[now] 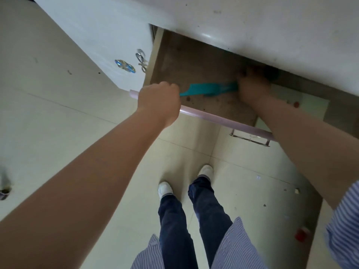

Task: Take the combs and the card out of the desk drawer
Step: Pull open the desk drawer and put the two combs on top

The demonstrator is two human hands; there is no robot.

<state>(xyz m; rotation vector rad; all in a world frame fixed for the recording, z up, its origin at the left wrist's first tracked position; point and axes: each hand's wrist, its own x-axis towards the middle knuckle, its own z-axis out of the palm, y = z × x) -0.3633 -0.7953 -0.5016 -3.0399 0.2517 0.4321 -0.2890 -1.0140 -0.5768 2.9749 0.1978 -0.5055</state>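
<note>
Inside the open desk drawer [204, 61], a teal comb [206, 89] lies lengthwise left to right, its right end under the right hand [252, 88], finger state unclear, while the left hand [160, 100] curls closed on the drawer's front edge.

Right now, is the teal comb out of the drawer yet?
Not yet. The teal comb lies on the drawer floor, with the right hand at one end.
</note>
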